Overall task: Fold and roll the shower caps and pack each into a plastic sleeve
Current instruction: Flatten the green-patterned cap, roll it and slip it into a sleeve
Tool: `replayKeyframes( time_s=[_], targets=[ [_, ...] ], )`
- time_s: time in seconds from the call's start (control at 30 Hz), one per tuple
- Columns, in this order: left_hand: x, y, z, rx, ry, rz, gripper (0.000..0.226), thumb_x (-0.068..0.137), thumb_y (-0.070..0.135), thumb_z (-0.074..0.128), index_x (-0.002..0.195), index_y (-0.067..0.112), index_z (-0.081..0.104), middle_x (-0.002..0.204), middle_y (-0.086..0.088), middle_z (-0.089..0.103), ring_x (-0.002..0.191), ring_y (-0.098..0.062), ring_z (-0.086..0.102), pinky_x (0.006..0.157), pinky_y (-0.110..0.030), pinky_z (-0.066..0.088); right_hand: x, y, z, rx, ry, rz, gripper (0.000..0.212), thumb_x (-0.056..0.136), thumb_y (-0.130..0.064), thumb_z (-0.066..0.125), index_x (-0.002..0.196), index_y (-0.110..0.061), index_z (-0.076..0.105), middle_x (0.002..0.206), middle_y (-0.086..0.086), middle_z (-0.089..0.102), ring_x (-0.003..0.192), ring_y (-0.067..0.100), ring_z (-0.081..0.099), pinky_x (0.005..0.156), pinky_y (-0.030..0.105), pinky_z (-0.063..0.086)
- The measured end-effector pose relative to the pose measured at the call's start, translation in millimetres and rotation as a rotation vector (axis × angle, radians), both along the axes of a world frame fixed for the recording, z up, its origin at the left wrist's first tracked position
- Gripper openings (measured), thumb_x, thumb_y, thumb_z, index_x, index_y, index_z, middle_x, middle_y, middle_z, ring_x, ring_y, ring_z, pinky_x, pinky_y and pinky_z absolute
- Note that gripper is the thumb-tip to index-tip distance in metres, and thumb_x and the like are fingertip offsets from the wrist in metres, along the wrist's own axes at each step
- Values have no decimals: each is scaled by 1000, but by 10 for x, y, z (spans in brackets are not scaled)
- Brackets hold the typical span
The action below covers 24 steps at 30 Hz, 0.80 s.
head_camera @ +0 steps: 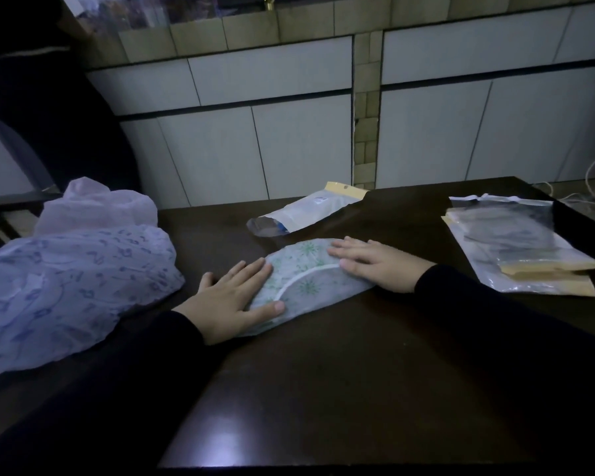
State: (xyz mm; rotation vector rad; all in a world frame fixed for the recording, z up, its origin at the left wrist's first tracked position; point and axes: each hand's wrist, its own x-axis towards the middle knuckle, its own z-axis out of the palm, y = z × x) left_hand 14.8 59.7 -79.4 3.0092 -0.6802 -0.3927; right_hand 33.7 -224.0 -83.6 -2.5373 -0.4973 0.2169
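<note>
Dim room, low light. Dark glossy wooden table (323,389), one soft light reflection on it near the front edge, short of the fingers. Beyond the fingertips: wall of large white tiles (289,146) with dark horizontal bands, a vertical strip of small tan tiles (366,132), tan tile ledge (255,25) on top.

White cap (306,283), green starbursts; dark brown table (323,372).
</note>
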Motion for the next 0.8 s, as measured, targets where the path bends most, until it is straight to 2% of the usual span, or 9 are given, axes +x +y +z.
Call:
replayKeyframes(
  time_s=[0.07, 0.13, 0.2, 0.27, 0.37, 0.47, 0.6, 0.67, 0.8],
  targets=[
    [-16, -9, 46, -62, -71, 5, 106, 61, 92, 3, 152, 39, 13, 160, 15, 9, 146, -8, 4, 114, -44, 3, -41, -92, 13, 189, -60, -76, 36, 98, -32, 48, 135, -33, 51, 148, -13, 40, 136, 2, 30, 112, 30, 22],
    [-22, -75, 93, -132, -172, 15, 106, 61, 94, 0, 141, 39, 42, 143, 12, 36, 134, -10, 26, 107, -38, 18, -72, -194, 37, 67, -233, -108, 32, 94, -28, 57, 125, -31, 60, 143, -12, 45, 136, 4, 30, 115, 37, 25],
    [-50, -190, 120, -207, -178, 81, 88, 71, 90, 20, 128, 35, 59, 124, 10, 44, 117, -11, 42, 100, -32, 30, -122, -174, 58, -40, -485, -136, 26, 92, -29, 59, 117, -28, 66, 133, -9, 53, 132, 9, 37, 113, 39, 28],
    [-89, -326, 95, -331, -158, 143, 61, 81, 72, 50, 120, 27, 65, 115, 5, 46, 105, -11, 51, 94, -24, 36, -229, -29, 108, -36, -619, -142, 25, 90, -37, 59, 111, -27, 68, 113, -9, 57, 108, 8, 49, 99, 34, 42],
    [-157, -473, 61, -411, -184, 100, 41, 82, 61, 59, 104, 28, 72, 100, 5, 53, 94, -8, 56, 82, -18, 39, -327, 62, 101, -84, -389, -68, 35, 85, -55, 58, 113, -35, 64, 110, -14, 51, 104, 3, 45, 89, 26, 42],
    [-215, -488, 60, -497, -328, -103, 34, 82, 55, 62, 104, 31, 71, 106, 11, 50, 94, -4, 55, 87, -21, 46, -330, -78, 90, -79, -184, -46, 42, 83, -62, 57, 119, -41, 59, 119, -17, 48, 113, 1, 40, 94, 25, 38],
    [-198, -419, -12, -566, -348, -560, 22, 88, 38, 65, 105, 26, 72, 116, 8, 60, 104, -7, 57, 93, -27, 48, -381, -160, 55, -109, -320, -28, 41, 84, -59, 56, 119, -39, 59, 115, -19, 46, 110, 0, 41, 95, 23, 37],
    [-197, -412, -42, -587, -290, -585, 21, 88, 35, 67, 105, 24, 74, 108, 9, 65, 98, -7, 60, 87, -28, 50, -449, -162, 44, -87, -450, 33, 32, 83, -56, 56, 108, -36, 63, 107, -18, 50, 101, 0, 47, 89, 23, 39],
    [-192, -437, -67, -585, -301, -593, 29, 88, 36, 65, 113, 23, 72, 99, 5, 63, 89, -6, 57, 84, -17, 46, -607, -206, 21, -52, -407, 127, 34, 83, -58, 51, 92, -31, 69, 91, -17, 59, 90, 1, 53, 78, 18, 42]
  ],
)
